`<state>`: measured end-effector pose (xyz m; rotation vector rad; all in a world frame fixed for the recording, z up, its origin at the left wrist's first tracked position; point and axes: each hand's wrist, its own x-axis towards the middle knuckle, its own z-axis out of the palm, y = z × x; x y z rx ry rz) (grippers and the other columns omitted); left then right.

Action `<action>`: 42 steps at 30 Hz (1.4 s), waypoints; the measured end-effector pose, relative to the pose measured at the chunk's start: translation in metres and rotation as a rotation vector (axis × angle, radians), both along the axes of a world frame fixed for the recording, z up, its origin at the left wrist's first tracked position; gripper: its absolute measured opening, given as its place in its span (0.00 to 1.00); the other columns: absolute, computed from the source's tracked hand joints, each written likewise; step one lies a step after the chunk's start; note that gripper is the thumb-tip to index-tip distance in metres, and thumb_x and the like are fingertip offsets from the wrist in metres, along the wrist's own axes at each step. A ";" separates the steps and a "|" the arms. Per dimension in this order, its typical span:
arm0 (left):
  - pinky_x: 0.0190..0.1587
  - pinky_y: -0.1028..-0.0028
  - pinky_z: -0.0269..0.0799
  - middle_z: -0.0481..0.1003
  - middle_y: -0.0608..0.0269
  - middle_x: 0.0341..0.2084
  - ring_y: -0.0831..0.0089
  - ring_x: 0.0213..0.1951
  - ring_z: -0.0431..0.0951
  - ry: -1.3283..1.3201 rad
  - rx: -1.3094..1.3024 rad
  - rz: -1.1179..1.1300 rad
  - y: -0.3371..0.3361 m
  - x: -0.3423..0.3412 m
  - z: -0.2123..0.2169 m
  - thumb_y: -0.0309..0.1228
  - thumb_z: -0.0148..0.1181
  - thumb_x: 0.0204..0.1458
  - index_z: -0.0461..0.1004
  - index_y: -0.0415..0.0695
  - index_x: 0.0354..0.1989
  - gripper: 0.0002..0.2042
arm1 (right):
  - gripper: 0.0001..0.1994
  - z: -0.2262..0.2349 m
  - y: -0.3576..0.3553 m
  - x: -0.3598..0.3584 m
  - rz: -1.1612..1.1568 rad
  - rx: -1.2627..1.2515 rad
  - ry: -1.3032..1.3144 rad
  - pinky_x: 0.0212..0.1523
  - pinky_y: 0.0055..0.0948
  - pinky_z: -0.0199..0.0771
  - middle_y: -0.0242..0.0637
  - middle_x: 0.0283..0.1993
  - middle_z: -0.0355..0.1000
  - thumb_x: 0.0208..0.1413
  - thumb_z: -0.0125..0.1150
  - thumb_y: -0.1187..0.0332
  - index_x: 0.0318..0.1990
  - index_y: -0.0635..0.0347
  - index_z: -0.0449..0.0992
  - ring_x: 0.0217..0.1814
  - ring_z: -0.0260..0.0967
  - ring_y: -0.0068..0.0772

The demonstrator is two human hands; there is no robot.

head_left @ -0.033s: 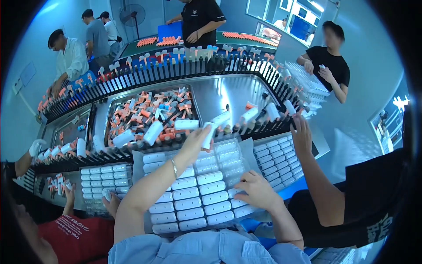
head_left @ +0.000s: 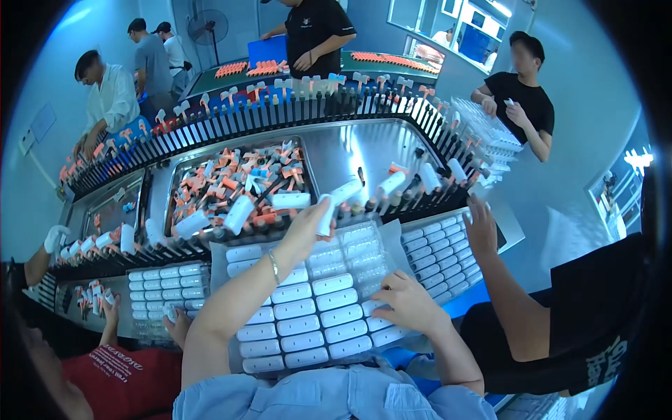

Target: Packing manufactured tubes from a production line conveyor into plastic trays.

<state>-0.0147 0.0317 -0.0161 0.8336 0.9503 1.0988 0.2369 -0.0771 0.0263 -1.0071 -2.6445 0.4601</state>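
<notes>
My left hand (head_left: 308,225) is closed around a white rounded plastic casing (head_left: 325,215), held above the far side of a clear plastic tray (head_left: 371,269). Several rows of similar white casings (head_left: 295,310) lie in this tray before me; some far and right pockets hold none. Bent over the tray's right side, my right hand (head_left: 411,302) has its fingertips closed on a white casing (head_left: 378,315) in the right column, partly covering it. Beyond my left hand, a line of black upright holders carries more white casings (head_left: 290,201), one of them right beside my fingers.
A metal tray (head_left: 308,150) holds a heap of orange, grey and black parts (head_left: 231,175). Filled trays of casings stand left (head_left: 164,287) and right (head_left: 437,252). Co-workers sit close on both sides, a co-worker's hand (head_left: 481,224) near the right tray. Others stand behind the rack of holders.
My left hand and its casing have shifted slightly left. The right hand keeps its place on the tray. The whole view has shifted a little.
</notes>
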 end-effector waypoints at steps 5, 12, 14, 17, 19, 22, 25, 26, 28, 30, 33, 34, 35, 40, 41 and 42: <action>0.24 0.76 0.68 0.72 0.67 0.22 0.75 0.22 0.73 -0.146 -0.131 0.061 0.000 -0.006 0.011 0.50 0.53 0.55 0.72 0.45 0.36 0.18 | 0.12 0.005 -0.001 -0.002 0.032 0.039 -0.102 0.47 0.34 0.64 0.36 0.38 0.65 0.43 0.64 0.63 0.34 0.58 0.76 0.46 0.62 0.38; 0.23 0.77 0.69 0.73 0.66 0.23 0.76 0.22 0.74 -0.014 -0.012 -0.025 -0.014 0.005 0.031 0.49 0.51 0.56 0.70 0.43 0.41 0.19 | 0.14 0.020 -0.001 0.002 -0.017 -0.163 0.168 0.46 0.38 0.67 0.46 0.41 0.68 0.54 0.56 0.65 0.44 0.64 0.67 0.46 0.66 0.48; 0.23 0.76 0.70 0.74 0.63 0.26 0.75 0.24 0.75 0.229 0.167 -0.061 -0.016 0.009 0.034 0.46 0.54 0.55 0.69 0.41 0.42 0.19 | 0.15 0.015 0.000 0.001 -0.079 -0.249 0.259 0.41 0.42 0.69 0.51 0.39 0.70 0.59 0.52 0.64 0.47 0.65 0.63 0.40 0.70 0.53; 0.35 0.70 0.72 0.74 0.55 0.33 0.67 0.33 0.77 1.054 0.946 0.050 -0.021 0.017 0.039 0.41 0.59 0.52 0.66 0.38 0.44 0.20 | 0.15 -0.002 0.001 -0.004 -0.201 -0.346 0.392 0.41 0.41 0.69 0.52 0.40 0.71 0.60 0.48 0.62 0.48 0.65 0.64 0.40 0.70 0.54; 0.39 0.69 0.70 0.74 0.54 0.34 0.65 0.36 0.78 0.983 0.865 -0.001 -0.021 0.025 0.044 0.41 0.60 0.51 0.66 0.38 0.44 0.20 | 0.16 -0.015 0.004 -0.005 -0.215 -0.367 0.449 0.40 0.40 0.69 0.52 0.40 0.71 0.61 0.47 0.61 0.49 0.64 0.64 0.40 0.71 0.52; 0.36 0.71 0.72 0.74 0.53 0.35 0.65 0.33 0.80 0.634 0.549 -0.040 -0.018 0.041 0.063 0.42 0.59 0.52 0.65 0.37 0.46 0.22 | 0.18 -0.014 0.007 -0.005 -0.215 -0.429 0.518 0.38 0.37 0.69 0.50 0.39 0.71 0.60 0.48 0.60 0.52 0.61 0.64 0.38 0.71 0.47; 0.32 0.70 0.72 0.76 0.50 0.28 0.65 0.29 0.80 0.719 0.602 0.076 0.002 0.062 0.061 0.45 0.57 0.52 0.68 0.36 0.43 0.22 | 0.19 -0.007 0.005 -0.005 -0.212 -0.486 0.524 0.35 0.32 0.66 0.44 0.35 0.70 0.59 0.50 0.59 0.54 0.58 0.65 0.33 0.69 0.38; 0.32 0.70 0.72 0.77 0.49 0.28 0.63 0.30 0.80 0.720 0.560 0.024 0.007 0.070 0.064 0.46 0.56 0.52 0.69 0.36 0.42 0.23 | 0.20 -0.006 0.005 -0.005 -0.216 -0.504 0.517 0.33 0.29 0.65 0.40 0.34 0.69 0.58 0.51 0.59 0.55 0.56 0.65 0.30 0.66 0.32; 0.34 0.65 0.72 0.76 0.47 0.27 0.56 0.31 0.79 0.828 0.593 0.053 0.021 0.091 0.060 0.49 0.55 0.51 0.70 0.36 0.40 0.24 | 0.22 -0.011 0.005 -0.003 -0.205 -0.494 0.500 0.32 0.30 0.65 0.42 0.34 0.69 0.57 0.52 0.58 0.56 0.58 0.64 0.30 0.67 0.35; 0.36 0.61 0.71 0.75 0.47 0.26 0.51 0.32 0.77 0.982 0.565 0.067 0.034 0.109 0.066 0.50 0.54 0.50 0.69 0.36 0.41 0.25 | 0.23 -0.010 0.006 -0.003 -0.195 -0.539 0.505 0.34 0.32 0.66 0.45 0.37 0.71 0.57 0.52 0.57 0.56 0.59 0.64 0.33 0.69 0.39; 0.37 0.57 0.70 0.75 0.45 0.28 0.47 0.33 0.76 1.025 0.614 0.183 0.062 0.133 0.051 0.47 0.52 0.50 0.66 0.33 0.43 0.25 | 0.22 -0.017 0.008 -0.002 -0.191 -0.516 0.504 0.35 0.29 0.65 0.42 0.36 0.70 0.57 0.52 0.58 0.56 0.58 0.64 0.33 0.67 0.33; 0.41 0.56 0.69 0.74 0.37 0.32 0.43 0.37 0.75 0.966 0.537 0.156 0.067 0.144 0.051 0.47 0.54 0.50 0.67 0.30 0.42 0.26 | 0.22 -0.020 0.008 -0.001 -0.193 -0.498 0.516 0.38 0.29 0.66 0.43 0.39 0.71 0.57 0.53 0.58 0.56 0.59 0.64 0.36 0.69 0.36; 0.42 0.56 0.69 0.74 0.36 0.33 0.43 0.38 0.75 0.990 0.509 0.186 0.077 0.148 0.042 0.46 0.54 0.50 0.66 0.31 0.43 0.26 | 0.22 -0.024 0.008 -0.004 -0.194 -0.496 0.522 0.38 0.29 0.66 0.43 0.39 0.71 0.57 0.53 0.58 0.56 0.59 0.64 0.36 0.69 0.36; 0.43 0.56 0.72 0.73 0.32 0.33 0.42 0.39 0.75 1.057 0.381 0.275 0.102 0.166 0.029 0.39 0.52 0.51 0.62 0.27 0.42 0.23 | 0.24 -0.029 0.008 -0.002 -0.175 -0.496 0.515 0.42 0.38 0.69 0.51 0.43 0.71 0.56 0.52 0.55 0.55 0.60 0.64 0.43 0.71 0.50; 0.43 0.56 0.72 0.74 0.33 0.33 0.43 0.39 0.75 1.091 0.360 0.282 0.107 0.162 0.025 0.39 0.53 0.50 0.62 0.28 0.43 0.23 | 0.24 -0.027 0.008 -0.004 -0.170 -0.467 0.500 0.42 0.39 0.69 0.51 0.42 0.72 0.56 0.52 0.54 0.55 0.59 0.64 0.43 0.71 0.52; 0.43 0.56 0.72 0.74 0.34 0.33 0.43 0.39 0.75 1.126 0.336 0.291 0.111 0.156 0.021 0.39 0.53 0.50 0.63 0.29 0.43 0.22 | 0.24 -0.027 0.009 -0.005 -0.165 -0.456 0.495 0.42 0.39 0.69 0.51 0.42 0.72 0.56 0.52 0.54 0.55 0.60 0.64 0.43 0.71 0.52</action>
